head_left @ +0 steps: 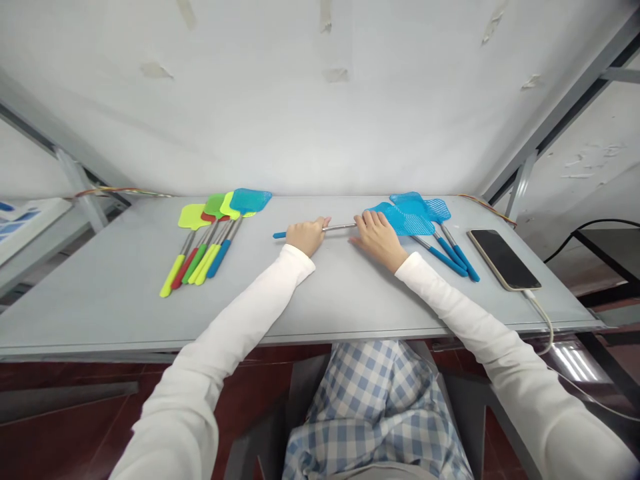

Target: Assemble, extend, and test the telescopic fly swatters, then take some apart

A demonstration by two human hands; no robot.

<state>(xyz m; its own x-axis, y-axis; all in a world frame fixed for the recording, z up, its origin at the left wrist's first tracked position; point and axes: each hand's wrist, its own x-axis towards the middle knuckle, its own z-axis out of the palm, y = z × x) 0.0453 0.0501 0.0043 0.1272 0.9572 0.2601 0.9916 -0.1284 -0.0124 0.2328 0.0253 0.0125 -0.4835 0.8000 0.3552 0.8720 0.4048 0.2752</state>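
A blue fly swatter [406, 222] with a thin metal rod lies crosswise between my hands, just over the table. My left hand [307, 236] is wrapped round its handle end, and the blue grip tip pokes out to the left. Near the swatter's head, my right hand [377, 239] is closed on the rod, its fingers partly covering where rod and head meet. Right beside that hand lie several more blue fly swatters [451, 257], heads away from me and overlapping. Part of them is hidden behind the held swatter's head.
On the left lies a fanned row of fly swatters [203, 257] in yellow, green, red and blue. A phone [504, 259] with a white cable [543, 313] rests at the right of the grey table [320, 307]. A wall [310, 133] stands behind; metal posts flank both sides.
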